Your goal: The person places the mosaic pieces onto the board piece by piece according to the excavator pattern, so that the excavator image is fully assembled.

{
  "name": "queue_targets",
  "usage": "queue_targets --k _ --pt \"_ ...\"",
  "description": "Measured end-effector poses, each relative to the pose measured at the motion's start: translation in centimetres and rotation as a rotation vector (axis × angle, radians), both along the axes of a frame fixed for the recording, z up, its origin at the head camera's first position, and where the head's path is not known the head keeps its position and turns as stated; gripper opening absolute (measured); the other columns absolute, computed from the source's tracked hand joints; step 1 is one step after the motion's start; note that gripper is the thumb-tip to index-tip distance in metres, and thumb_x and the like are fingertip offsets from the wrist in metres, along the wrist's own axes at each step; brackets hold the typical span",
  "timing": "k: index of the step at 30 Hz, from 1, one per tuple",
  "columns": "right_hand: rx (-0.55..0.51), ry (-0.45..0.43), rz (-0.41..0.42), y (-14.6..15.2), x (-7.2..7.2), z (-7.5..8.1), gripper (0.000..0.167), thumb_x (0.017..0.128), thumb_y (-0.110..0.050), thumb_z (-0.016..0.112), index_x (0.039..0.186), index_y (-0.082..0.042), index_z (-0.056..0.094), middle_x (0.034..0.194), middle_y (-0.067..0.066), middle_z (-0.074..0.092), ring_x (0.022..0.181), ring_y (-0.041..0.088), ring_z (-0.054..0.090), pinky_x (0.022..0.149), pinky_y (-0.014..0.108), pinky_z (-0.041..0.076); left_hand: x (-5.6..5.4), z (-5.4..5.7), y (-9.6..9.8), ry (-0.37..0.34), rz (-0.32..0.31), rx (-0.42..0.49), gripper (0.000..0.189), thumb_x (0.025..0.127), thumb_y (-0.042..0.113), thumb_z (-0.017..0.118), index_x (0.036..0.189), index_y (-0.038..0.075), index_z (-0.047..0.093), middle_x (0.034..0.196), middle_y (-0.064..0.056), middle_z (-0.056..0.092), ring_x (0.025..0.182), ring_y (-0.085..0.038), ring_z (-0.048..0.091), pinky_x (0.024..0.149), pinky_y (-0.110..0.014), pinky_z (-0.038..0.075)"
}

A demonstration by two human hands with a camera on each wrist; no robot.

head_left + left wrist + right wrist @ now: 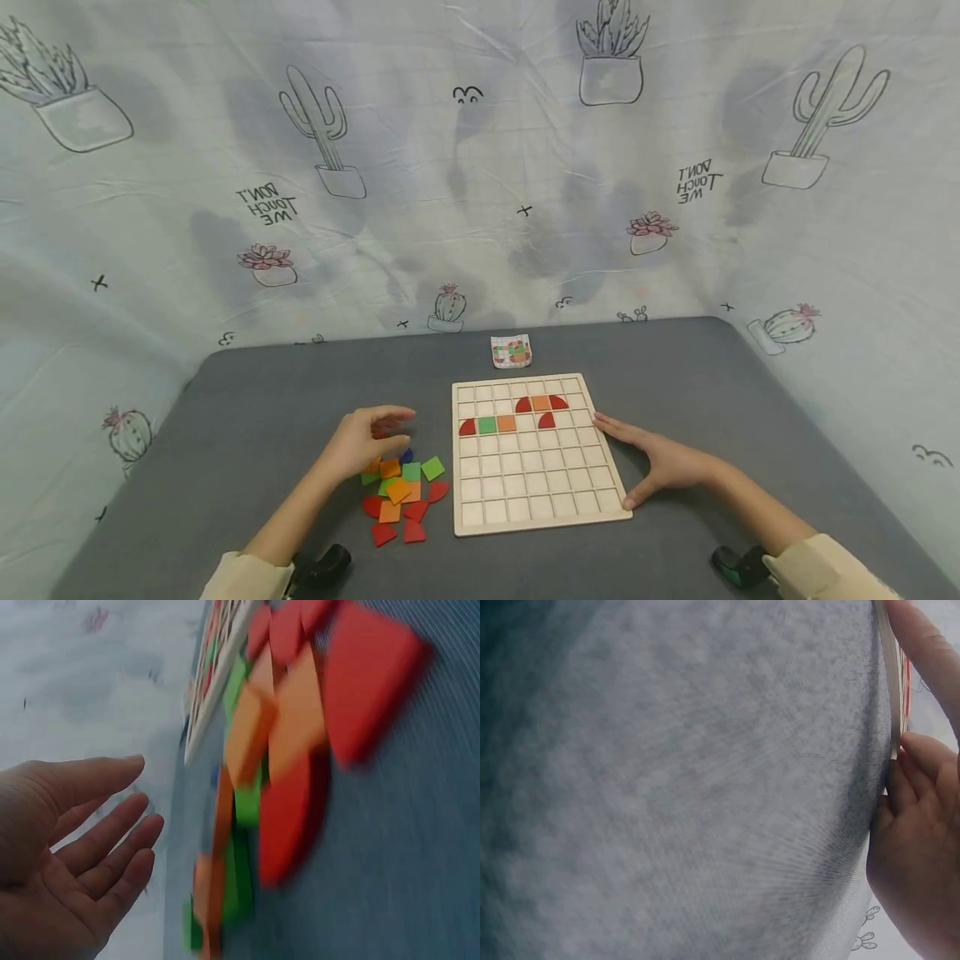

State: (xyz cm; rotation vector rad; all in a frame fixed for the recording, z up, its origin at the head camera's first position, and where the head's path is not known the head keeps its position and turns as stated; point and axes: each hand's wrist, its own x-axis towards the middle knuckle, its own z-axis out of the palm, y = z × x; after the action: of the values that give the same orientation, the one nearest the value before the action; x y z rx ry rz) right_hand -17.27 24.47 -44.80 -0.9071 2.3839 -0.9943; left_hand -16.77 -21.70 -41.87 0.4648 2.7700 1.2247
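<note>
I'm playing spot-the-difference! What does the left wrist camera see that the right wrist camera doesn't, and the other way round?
Only the left wrist view shows the left hand and the loose pile of red, orange and green pieces, a bit blurry.

Only the right wrist view shows the right hand, its fingers at the edge of the wooden board.

Both show part of that board, the gray tabletop and the pale printed cloth behind.

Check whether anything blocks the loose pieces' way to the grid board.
Nothing visible does: only a narrow strip of table separates the loose pieces from the grid board. The right hand touches the board's opposite edge.
</note>
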Motion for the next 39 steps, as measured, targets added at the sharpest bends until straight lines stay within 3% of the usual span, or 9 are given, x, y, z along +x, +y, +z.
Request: queue_targets --k 6,11,14,21,30,39 --pt "-0.003 -0.007 0.003 0.0 0.0 0.2 0.109 0.065 -0.041 0.080 0.148 -0.009 0.018 0.153 0.015 0.012 0.137 0.032 0.013 0.104 0.020 0.022 0.5 -0.5 -3.3 -0.037 0.046 0.044 0.041 0.080 0.021 0.072 0.118 0.011 0.063 0.116 -0.009 0.064 0.104 -0.027 0.060 0.084 -0.043 0.049" --pt "0.005 -0.002 0.000 -0.1 0.1 0.3 0.110 0.064 -0.042 0.081 0.148 -0.008 0.018 0.153 0.016 0.013 0.137 0.036 0.014 0.105 0.022 0.023 0.9 -1.3 -5.4 -0.065 0.052 0.072 0.044 0.079 0.022 0.073 0.119 0.010 0.062 0.117 -0.010 0.063 0.108 -0.030 0.057 0.087 -0.045 0.048" --pt "0.006 0.002 -0.001 -0.1 0.1 0.3 0.110 0.064 -0.042 0.081 0.148 -0.008 0.018 0.153 0.016 0.013 0.136 0.038 0.015 0.105 0.022 0.022 1.0 -1.8 -6.1 -0.052 0.067 0.039 0.043 0.078 0.022 0.074 0.118 0.009 0.063 0.116 -0.009 0.064 0.108 -0.030 0.058 0.087 -0.044 0.048" --pt "0.013 0.020 -0.001 0.0 0.1 0.0 0.110 0.064 -0.043 0.080 0.148 -0.009 0.019 0.153 0.015 0.014 0.136 0.040 0.015 0.105 0.024 0.023 1.0 -2.5 -6.4 -0.033 0.102 -0.038 0.039 0.077 0.019 0.075 0.114 0.009 0.065 0.111 -0.007 0.066 0.100 -0.024 0.061 0.083 -0.032 0.050" --pt "-0.002 0.023 0.002 0.0 0.2 -0.2 0.109 0.064 -0.041 0.081 0.148 -0.009 0.019 0.153 0.017 0.013 0.135 0.043 0.015 0.105 0.024 0.023 1.2 -2.6 -6.5 -0.005 0.133 -0.071 0.041 0.075 0.022 0.076 0.113 0.011 0.066 0.110 -0.006 0.066 0.099 -0.023 0.061 0.085 -0.039 0.049" --pt "-0.006 0.035 0.000 0.0 0.2 -0.4 0.109 0.064 -0.041 0.081 0.148 -0.009 0.019 0.153 0.016 0.014 0.136 0.039 0.015 0.106 0.023 0.021 1.2 -2.3 -6.0 0.032 0.129 -0.120 0.039 0.075 0.021 0.076 0.111 0.008 0.066 0.105 -0.007 0.067 0.089 -0.020 0.061 0.079 -0.038 0.050"
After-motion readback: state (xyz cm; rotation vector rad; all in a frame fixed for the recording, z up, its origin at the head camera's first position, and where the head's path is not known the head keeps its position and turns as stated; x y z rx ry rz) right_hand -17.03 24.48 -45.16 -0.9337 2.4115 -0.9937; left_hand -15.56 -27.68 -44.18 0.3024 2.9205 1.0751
